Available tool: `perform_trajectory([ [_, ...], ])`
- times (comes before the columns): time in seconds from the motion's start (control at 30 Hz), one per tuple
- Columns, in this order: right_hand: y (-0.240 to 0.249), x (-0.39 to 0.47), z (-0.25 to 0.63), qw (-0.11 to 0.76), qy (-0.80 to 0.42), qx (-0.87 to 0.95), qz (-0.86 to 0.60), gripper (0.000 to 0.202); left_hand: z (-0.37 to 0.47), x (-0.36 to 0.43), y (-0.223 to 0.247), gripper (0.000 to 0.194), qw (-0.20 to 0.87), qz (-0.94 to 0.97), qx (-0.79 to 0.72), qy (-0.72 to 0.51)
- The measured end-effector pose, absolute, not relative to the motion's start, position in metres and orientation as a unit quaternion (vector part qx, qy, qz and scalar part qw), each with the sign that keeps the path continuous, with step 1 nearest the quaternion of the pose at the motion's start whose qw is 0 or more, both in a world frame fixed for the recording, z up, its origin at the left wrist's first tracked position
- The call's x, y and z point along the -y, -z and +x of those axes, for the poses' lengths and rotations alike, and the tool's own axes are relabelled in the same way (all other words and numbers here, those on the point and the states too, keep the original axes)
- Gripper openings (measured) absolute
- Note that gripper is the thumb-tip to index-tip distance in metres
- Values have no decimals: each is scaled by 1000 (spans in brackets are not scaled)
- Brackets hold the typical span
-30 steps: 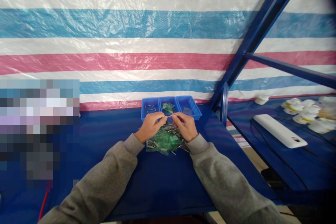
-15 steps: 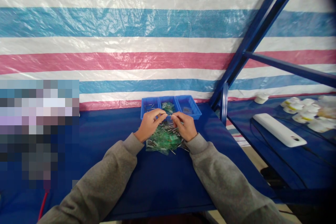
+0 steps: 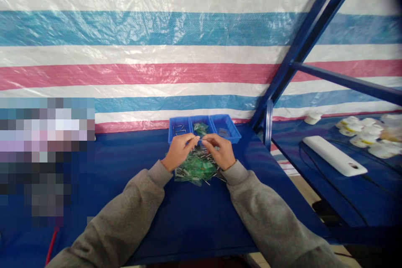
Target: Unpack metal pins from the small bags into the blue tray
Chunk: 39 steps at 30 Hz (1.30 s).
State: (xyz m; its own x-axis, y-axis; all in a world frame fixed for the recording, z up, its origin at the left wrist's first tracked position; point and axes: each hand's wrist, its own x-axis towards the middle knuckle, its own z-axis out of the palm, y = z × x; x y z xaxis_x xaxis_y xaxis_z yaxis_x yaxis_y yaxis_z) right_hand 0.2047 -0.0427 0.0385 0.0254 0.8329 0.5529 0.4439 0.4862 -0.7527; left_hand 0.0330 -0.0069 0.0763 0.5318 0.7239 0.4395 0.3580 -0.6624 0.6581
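My left hand is closed in a pinch, thumb against the fingers, above a pile on the table. Facing it, my right hand is also pinched, its fingertips a short way from the left ones. Whatever is between the fingertips is too small to name. Below both hands lies a heap of green clear plastic pieces mixed with thin metal pins. Just behind the hands stands a blue tray with three compartments: metal rods at left, green plastic pieces in the middle, a small clear piece at right.
The blue table runs under my forearms. Blue metal bars slant up at the right. Beyond them a second table holds a white oblong device, cables and several white round parts. A striped plastic sheet hangs behind. The left is blurred out.
My fingertips have shifted slightly, and the thin bit seen between them before no longer shows clearly. Arms, pile and tray stay about where they were.
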Motion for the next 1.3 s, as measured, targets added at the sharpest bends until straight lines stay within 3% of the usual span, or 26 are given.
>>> perform_trajectory([
  [0.43, -37, 43, 205, 542, -179, 675, -468, 19, 33, 8, -74, 48, 277, 815, -348, -371],
  [0.8, -41, 43, 207, 500, -141, 692, -500, 38, 35, 8, -77, 27, 266, 821, -289, -415],
  [1.3, -40, 40, 207, 546, -148, 646, -513, 34, 32, 7, -75, 19, 221, 830, -310, -407],
])
